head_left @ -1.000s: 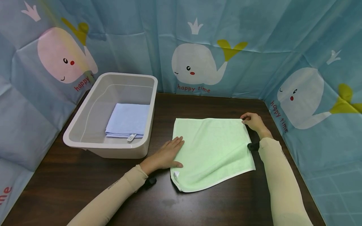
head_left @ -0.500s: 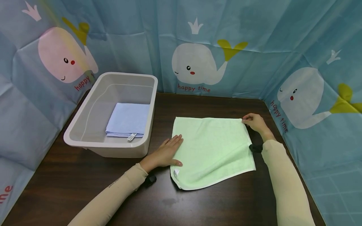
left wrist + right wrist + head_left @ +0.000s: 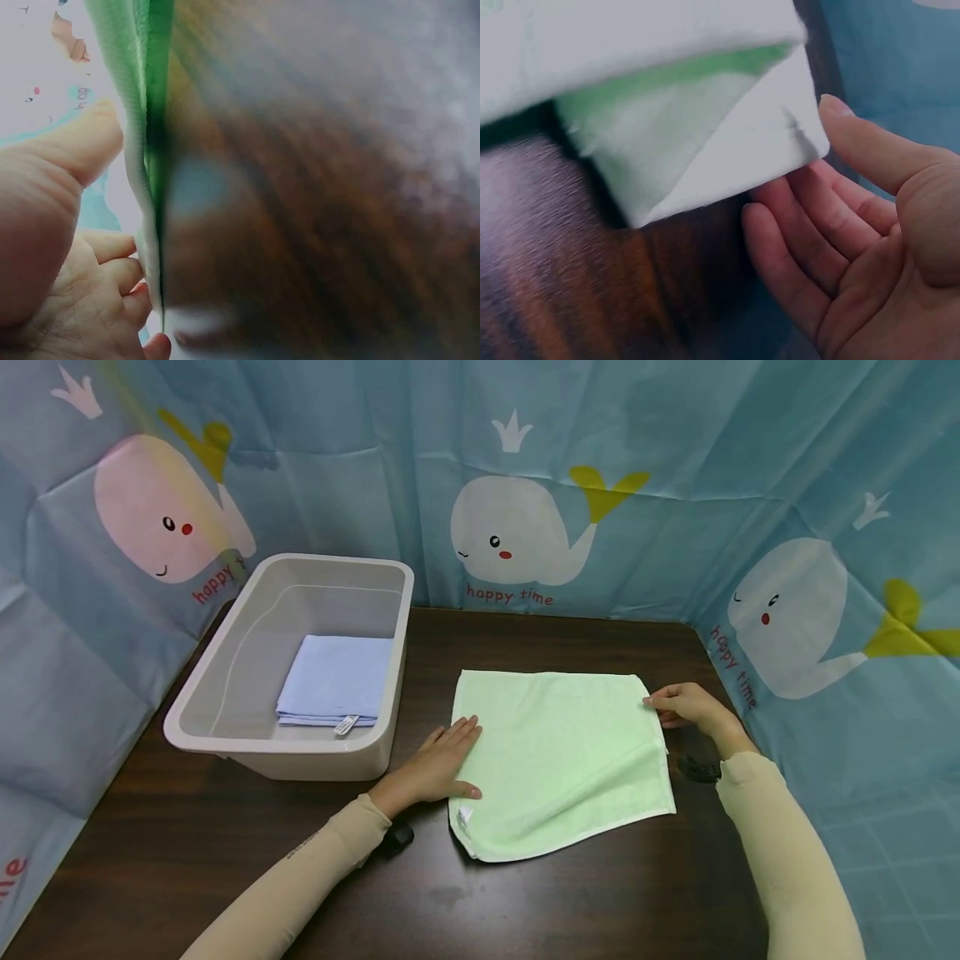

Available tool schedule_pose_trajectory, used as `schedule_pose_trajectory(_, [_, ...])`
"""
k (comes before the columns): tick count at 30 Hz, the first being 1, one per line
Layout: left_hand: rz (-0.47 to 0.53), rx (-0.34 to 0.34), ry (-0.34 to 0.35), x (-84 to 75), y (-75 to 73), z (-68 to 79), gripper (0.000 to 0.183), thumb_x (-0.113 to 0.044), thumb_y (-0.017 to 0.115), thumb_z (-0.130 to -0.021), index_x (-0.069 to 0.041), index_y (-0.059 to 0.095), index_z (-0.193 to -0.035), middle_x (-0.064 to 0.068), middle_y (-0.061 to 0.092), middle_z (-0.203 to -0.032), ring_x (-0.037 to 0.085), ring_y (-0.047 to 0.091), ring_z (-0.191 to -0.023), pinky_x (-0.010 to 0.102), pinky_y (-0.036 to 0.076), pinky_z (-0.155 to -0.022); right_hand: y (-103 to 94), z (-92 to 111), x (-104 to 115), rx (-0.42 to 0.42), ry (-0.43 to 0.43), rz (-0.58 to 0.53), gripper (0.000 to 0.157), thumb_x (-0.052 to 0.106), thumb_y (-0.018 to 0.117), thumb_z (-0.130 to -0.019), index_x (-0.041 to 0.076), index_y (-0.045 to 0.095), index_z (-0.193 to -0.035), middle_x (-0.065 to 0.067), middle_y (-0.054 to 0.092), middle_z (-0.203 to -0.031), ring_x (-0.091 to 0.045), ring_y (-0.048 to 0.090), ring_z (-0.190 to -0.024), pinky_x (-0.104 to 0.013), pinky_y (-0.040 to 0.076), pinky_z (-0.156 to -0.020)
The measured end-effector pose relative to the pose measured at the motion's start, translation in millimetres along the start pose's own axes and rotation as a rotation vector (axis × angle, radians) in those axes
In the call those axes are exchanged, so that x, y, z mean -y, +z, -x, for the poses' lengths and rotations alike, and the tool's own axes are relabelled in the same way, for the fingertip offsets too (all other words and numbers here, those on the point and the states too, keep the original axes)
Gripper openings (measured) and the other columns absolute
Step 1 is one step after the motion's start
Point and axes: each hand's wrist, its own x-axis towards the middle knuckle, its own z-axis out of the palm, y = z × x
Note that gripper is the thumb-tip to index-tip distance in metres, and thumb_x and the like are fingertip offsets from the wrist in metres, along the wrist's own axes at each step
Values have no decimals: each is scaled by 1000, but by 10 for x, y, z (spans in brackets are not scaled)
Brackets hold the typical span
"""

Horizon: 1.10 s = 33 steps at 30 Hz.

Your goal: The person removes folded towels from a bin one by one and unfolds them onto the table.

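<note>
A pale mint-green, roughly rectangular cloth (image 3: 555,760) lies in the lower centre-right of the head frame, its top edge nearly straight, its lower edge bowed, with a soft diagonal ridge toward the lower right. A small white label (image 3: 465,816) shows at its lower left corner. The right wrist view shows more than one layer at the edge, with a pointed corner below the upper layer; the left wrist view shows a ribbed, paler border.

The left hand (image 3: 442,764) rests flat on the cloth's left edge, fingers straight. The right hand (image 3: 693,703) is at its upper right edge, thumb and loosely bent fingers apart around the edge.

Beneath is a dark brown tabletop (image 3: 562,910) with wood grain and a dull sheen. At centre-left stands a smooth, light grey rounded-rectangular tub (image 3: 262,745), holding a flat, folded periwinkle-blue cloth (image 3: 341,672). Behind hangs a creased blue curtain (image 3: 675,410) printed with white whales.
</note>
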Motion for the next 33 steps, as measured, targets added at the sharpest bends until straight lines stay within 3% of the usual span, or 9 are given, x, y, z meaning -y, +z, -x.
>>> schedule_pose_trajectory(14, [5, -7, -19, 35, 15, -37, 105, -56, 69, -76, -10, 13, -152, 5, 5, -162, 24, 5, -151, 53, 9, -120, 62, 1, -1, -96, -35, 16, 42, 32, 64, -89, -3, 60, -111, 2, 60, -82, -11, 61, -68, -27, 57, -66])
schedule_pose_trajectory(20, [1, -23, -44, 9, -18, -54, 106, -53, 71, -75, -8, 15, -152, 6, 6, -162, 25, 6, -151, 53, 8, -120, 49, -27, 23, -141, -18, 40, 39, 32, 64, -89, -1, 61, -110, 1, 61, -80, -14, 60, -68, -28, 55, -64])
schedule_pose_trajectory(33, [-15, -45, -106, 31, -49, -111, 104, -54, 70, -75, -7, 17, -151, 8, 8, -161, 26, 6, -150, 52, 8, -121, 100, -66, 37, -249, -72, 134, 32, 30, 66, -88, 0, 64, -99, -3, 63, -75, -15, 60, -61, -28, 52, -58])
